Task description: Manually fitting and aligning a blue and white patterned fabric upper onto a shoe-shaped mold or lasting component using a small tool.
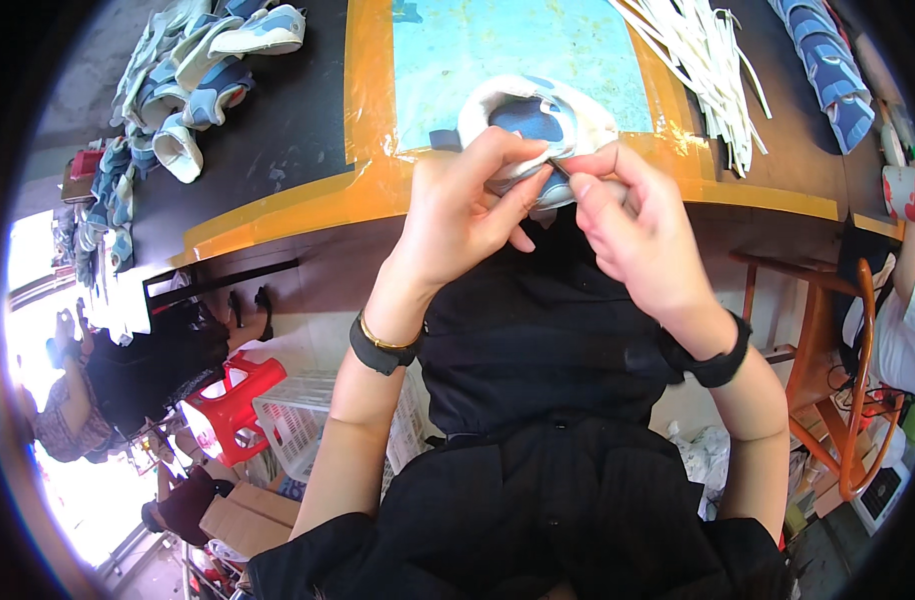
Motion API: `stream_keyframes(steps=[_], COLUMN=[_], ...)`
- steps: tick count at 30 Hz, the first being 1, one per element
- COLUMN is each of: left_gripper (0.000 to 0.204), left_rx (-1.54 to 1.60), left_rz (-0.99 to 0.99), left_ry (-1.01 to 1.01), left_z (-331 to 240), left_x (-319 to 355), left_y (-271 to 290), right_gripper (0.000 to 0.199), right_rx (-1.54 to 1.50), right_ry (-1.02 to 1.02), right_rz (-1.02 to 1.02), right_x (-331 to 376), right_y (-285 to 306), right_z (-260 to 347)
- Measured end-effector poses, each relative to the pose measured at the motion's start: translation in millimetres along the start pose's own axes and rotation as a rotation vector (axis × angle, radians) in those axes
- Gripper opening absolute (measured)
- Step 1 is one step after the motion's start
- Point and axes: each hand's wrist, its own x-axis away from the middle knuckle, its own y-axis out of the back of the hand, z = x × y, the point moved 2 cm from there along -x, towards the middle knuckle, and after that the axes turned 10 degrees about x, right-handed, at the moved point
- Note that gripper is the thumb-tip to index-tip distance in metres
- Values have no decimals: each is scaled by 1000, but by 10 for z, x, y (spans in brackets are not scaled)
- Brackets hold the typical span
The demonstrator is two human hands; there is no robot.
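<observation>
Head view, arranged from near to far. Nearest the camera, a black garment (558,460) is covering the person's torso, with both bare forearms reaching forward. The left hand (456,200) is pinching the near edge of a small white-and-blue shoe (526,120) between thumb and fingers. The right hand (633,215) is pressing thumb and forefinger together at that same edge, just beside the left; the exact part between them is hidden. The shoe is sitting at the near border of the worktop (288,130), its mouth facing upward; contact with the surface cannot be told. Two faults are suggesting themselves. Because the grip is bearing on so small an edge, a slackening pinch could be letting the shoe slip toward the lap; because the fingertips are masking the spot, an uneven pull could be puckering the fabric unnoticed. Beyond, a pale-blue sheet (438,60) is lying within orange tape (368,90). White strips (703,70) are spreading to its right, while more shoes (223,90) are crowding the far left.
</observation>
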Motion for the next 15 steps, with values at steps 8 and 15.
stream_keyframes(steps=[8, 15], left_gripper=[19, 16], left_rx=[-5, -33], left_rz=[25, 37], left_ry=[-24, -8], left_z=[11, 9], left_x=[32, 27], left_y=[58, 50], right_gripper=[16, 11], right_rx=[-209, 462], right_ry=[-108, 418], right_rz=[185, -56], right_x=[-75, -159], right_y=[48, -17], right_z=[42, -119])
